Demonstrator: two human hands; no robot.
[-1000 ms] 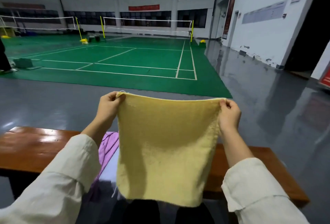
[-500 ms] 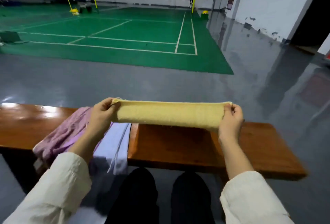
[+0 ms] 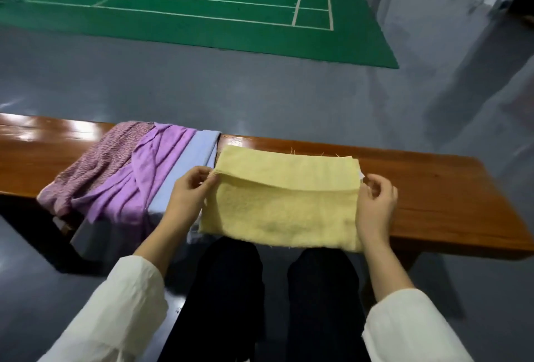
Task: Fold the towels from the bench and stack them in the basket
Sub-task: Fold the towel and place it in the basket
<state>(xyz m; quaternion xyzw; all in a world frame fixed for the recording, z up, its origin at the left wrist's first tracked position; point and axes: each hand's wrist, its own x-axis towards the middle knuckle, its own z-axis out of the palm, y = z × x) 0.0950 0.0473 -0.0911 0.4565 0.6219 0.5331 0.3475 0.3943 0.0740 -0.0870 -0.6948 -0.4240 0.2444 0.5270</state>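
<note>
Towel [image 3: 283, 211] on bench [image 3: 433, 188]; left hand [image 3: 187, 191] fingers [image 3: 208, 186] pinch flap edge; right hand [image 3: 375, 202] grip unclear.

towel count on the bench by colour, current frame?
yellow towel: 1
pink towel: 1
purple towel: 1
pale blue towel: 1
Total: 4
</note>
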